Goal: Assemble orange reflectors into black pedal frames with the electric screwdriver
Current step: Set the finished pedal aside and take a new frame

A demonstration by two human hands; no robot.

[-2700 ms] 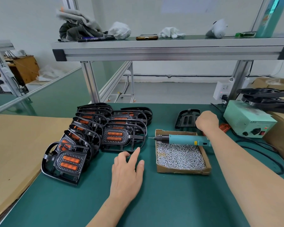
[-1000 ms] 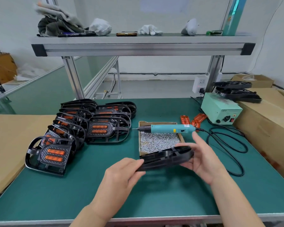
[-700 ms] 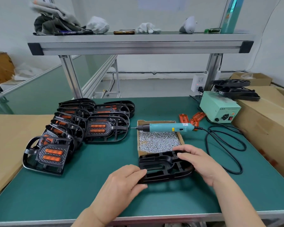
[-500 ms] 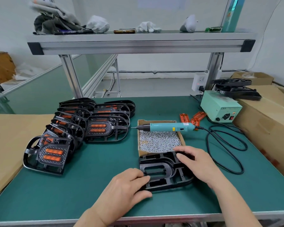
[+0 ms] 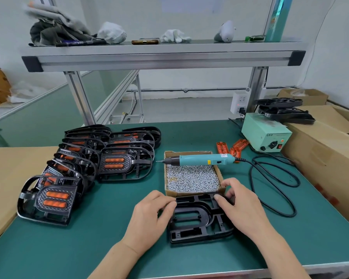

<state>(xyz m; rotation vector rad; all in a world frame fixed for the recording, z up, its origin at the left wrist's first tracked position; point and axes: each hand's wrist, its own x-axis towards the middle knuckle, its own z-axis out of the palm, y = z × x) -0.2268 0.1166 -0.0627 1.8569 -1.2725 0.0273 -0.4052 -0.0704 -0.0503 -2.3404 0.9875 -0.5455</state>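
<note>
The green surface [image 5: 89, 248] runs under an aluminium shelf [image 5: 161, 55] strewn with rags, gloves and small items too blurred to name. A bare black pedal frame [image 5: 197, 224] lies flat near the front edge, just in front of a cardboard tray [image 5: 169, 193] full of screws. The left hand [image 5: 149, 216] has its grip curled round the frame's left edge, and the right hand [image 5: 242, 208] pinches its far right corner. The electric screwdriver [image 5: 201, 159] rests across the tray's back rim, with its black cable [image 5: 274, 190] looping off to the right. Loose orange reflectors [image 5: 230, 148] lie behind the tray, near a pale green power box [image 5: 266, 135]. Finished pedals [image 5: 89, 164] overlap in rows on the left, the rear ones half hidden by those in front. More black frames [image 5: 282, 111] are stacked beside brown cartons [image 5: 320, 150] on the right. The hands cover the edges of the frame that they hold, and both forearms are cut off at the bottom.
</note>
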